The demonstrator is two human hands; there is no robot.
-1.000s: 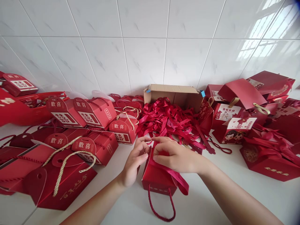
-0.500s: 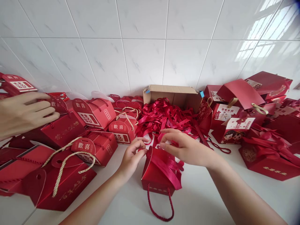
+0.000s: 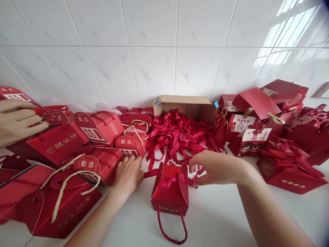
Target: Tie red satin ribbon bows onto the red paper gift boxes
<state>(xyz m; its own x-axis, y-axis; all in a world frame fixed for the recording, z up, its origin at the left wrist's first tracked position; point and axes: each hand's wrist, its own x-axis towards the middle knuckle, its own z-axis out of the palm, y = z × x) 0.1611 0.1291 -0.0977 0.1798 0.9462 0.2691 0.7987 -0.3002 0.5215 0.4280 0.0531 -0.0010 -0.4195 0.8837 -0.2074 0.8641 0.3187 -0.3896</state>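
At far left, another person's hand (image 3: 22,120) reaches over a red box (image 3: 60,142), its grip hard to tell. Nearer centre, the worker's left hand (image 3: 130,173), fingers closed, grips a ribbon (image 3: 152,173) drawn out beside a small gift box (image 3: 168,195), which stands on the white table (image 3: 213,219), cord handle (image 3: 172,240) towards us. Behind it, loose ribbons (image 3: 180,133) spill from a carton (image 3: 185,99). The right hand (image 3: 212,168) curls beside the gift box near ribbon; whether its fingers pinch shut, I cannot tell.
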